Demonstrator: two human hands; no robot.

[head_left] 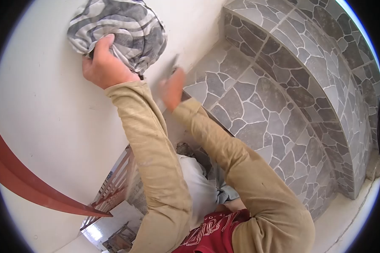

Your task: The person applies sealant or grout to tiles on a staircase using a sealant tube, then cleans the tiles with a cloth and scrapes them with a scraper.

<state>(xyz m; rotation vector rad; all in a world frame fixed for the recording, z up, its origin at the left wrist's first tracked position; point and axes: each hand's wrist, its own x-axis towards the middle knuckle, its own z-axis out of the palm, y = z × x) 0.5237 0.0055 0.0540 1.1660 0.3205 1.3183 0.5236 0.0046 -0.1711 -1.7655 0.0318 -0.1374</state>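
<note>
From here the light looks bright, soft and even, pale across the wall [50, 76], with faint shadows. White glare sits on the floor [95, 232] low at left; a bluish glow rims the upper right. The right hand [173, 89] is motion-blurred, the stone-patterned steps [257, 109] fairly crisp. Edges bow, corners go black.

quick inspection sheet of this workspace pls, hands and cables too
surface: smooth off-white wall, small marks; grey stone-patterned tiled steps with pale joints
job's things: round grey-and-white swirl-patterned cloth item; thin dark tool, blurred, type unclear
clutter: dark brown framed object beyond the sleeves, unidentified
hands: left hand grips the cloth item's edge; right hand holds the tool, blurred
cables: nothing seen
surroundings: curved red-brown beam, reddish slatted railing
</note>
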